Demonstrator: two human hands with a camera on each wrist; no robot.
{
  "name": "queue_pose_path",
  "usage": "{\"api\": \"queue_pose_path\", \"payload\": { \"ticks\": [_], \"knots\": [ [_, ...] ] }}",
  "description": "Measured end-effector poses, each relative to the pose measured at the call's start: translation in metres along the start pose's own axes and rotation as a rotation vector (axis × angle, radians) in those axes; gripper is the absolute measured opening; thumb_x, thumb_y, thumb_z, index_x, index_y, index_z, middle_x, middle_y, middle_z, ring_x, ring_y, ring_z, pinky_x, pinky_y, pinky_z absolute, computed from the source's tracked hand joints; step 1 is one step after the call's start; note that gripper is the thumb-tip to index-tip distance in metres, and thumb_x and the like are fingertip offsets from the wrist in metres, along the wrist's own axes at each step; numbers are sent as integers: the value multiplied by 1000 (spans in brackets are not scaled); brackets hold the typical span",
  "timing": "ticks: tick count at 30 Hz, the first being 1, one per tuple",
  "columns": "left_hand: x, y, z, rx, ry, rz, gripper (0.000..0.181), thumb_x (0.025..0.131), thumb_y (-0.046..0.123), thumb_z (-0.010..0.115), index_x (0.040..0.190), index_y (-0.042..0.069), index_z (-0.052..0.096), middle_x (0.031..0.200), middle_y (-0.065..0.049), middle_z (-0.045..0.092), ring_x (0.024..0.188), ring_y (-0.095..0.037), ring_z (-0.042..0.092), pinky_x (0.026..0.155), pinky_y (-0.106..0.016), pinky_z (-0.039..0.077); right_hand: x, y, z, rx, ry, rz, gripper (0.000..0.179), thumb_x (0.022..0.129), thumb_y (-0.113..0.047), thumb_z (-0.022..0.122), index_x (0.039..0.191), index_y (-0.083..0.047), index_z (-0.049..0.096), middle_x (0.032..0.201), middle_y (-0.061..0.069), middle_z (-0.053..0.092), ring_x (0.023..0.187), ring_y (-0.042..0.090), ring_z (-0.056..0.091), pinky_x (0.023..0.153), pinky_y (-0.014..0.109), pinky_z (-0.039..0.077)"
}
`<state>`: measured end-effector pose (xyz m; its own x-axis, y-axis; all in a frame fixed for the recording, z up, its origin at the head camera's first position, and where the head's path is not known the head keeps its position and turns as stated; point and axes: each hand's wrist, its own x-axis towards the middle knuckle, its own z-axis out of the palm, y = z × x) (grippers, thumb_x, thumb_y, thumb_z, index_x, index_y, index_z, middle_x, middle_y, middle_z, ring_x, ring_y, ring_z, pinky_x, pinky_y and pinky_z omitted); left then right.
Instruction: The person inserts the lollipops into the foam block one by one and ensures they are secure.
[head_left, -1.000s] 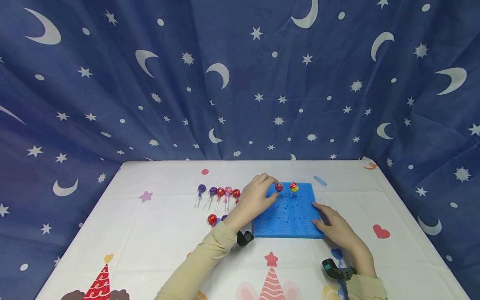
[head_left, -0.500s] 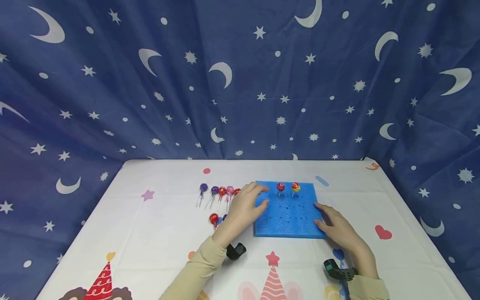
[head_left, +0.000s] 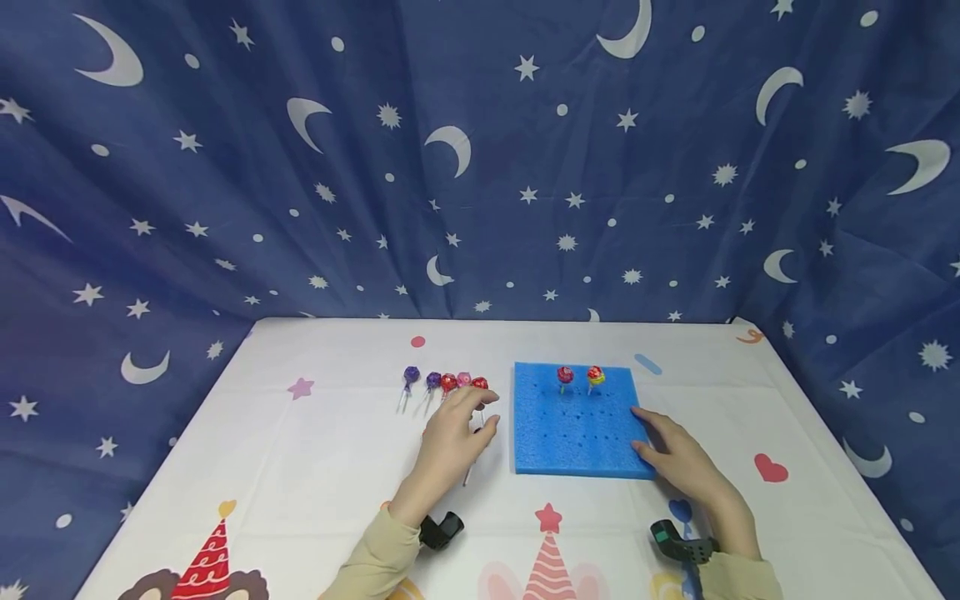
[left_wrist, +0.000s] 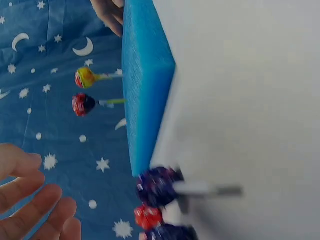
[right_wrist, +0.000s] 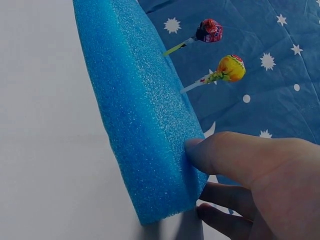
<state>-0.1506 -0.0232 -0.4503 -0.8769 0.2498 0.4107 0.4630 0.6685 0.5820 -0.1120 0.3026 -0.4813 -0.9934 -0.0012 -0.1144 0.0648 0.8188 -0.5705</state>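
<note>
My left hand (head_left: 450, 442) hovers over the lollipops on the table, fingers relaxed and holding nothing. Beneath and beside it lie lollipops, partly hidden by the hand; in the left wrist view a dark purple lollipop (left_wrist: 157, 186) and a red lollipop (left_wrist: 148, 216) show near its fingers. My right hand (head_left: 686, 467) rests against the right edge of a blue foam block (head_left: 555, 454), its thumb (right_wrist: 205, 155) touching the foam. Two lollipops stand upright in the block's back row: a dark red one (head_left: 565, 375) and a red-and-yellow one (head_left: 596, 376).
Left of the block, a row of lollipops lies on the table: purple ones (head_left: 412, 374), red ones (head_left: 448, 382) and a pink one (head_left: 464, 379). Small holes dot the foam's top. A patterned white cloth (head_left: 337, 467) covers the table; a blue star-and-moon curtain (head_left: 480, 167) hangs behind.
My left hand has left the dark red lollipop standing in the foam and moved left and nearer, over the lying lollipops. My right hand has stayed at the block's edge.
</note>
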Motion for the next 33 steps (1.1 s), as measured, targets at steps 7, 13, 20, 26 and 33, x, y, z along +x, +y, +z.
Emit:
{"api": "queue_pose_path", "payload": {
  "ticks": [7, 13, 20, 26, 33],
  "knots": [
    [-13, -15, -10, 0, 43, -69, 24, 85, 15, 70, 108, 16, 67, 103, 1, 66, 96, -17, 63, 78, -34, 52, 2, 3, 1, 0, 3, -8, 64, 94, -29, 58, 148, -7, 32, 151, 29, 30, 138, 54, 24, 104, 71, 24],
    [-22, -25, -16, 16, 64, -129, 23, 84, 16, 71, 107, 15, 67, 103, -1, 67, 95, -20, 64, 75, -35, 52, 3, 4, 2, -6, 2, -10, 64, 94, -28, 58, 148, -6, 32, 151, 29, 30, 138, 54, 25, 104, 70, 24],
    [-26, -38, -19, 80, 76, -161, 25, 82, 17, 72, 107, 14, 68, 104, -1, 67, 92, -19, 63, 74, -36, 52, 3, 3, 1, -1, -4, -6, 64, 94, -29, 58, 148, -7, 32, 151, 29, 30, 138, 54, 24, 104, 70, 24],
    [-27, -46, -23, 162, 35, -157, 23, 80, 18, 74, 102, 13, 69, 97, -4, 66, 82, -15, 56, 64, -30, 45, 2, 2, 1, -5, -6, -1, 64, 94, -29, 58, 149, -7, 32, 151, 29, 30, 138, 53, 24, 105, 70, 23],
    [-30, -53, -27, 193, -42, -214, 26, 79, 19, 75, 103, 11, 69, 100, -5, 68, 86, -20, 60, 69, -36, 51, 2, 2, 1, -4, -11, 4, 65, 93, -29, 58, 148, -7, 32, 151, 29, 29, 138, 54, 24, 104, 71, 23]
  ]
}}
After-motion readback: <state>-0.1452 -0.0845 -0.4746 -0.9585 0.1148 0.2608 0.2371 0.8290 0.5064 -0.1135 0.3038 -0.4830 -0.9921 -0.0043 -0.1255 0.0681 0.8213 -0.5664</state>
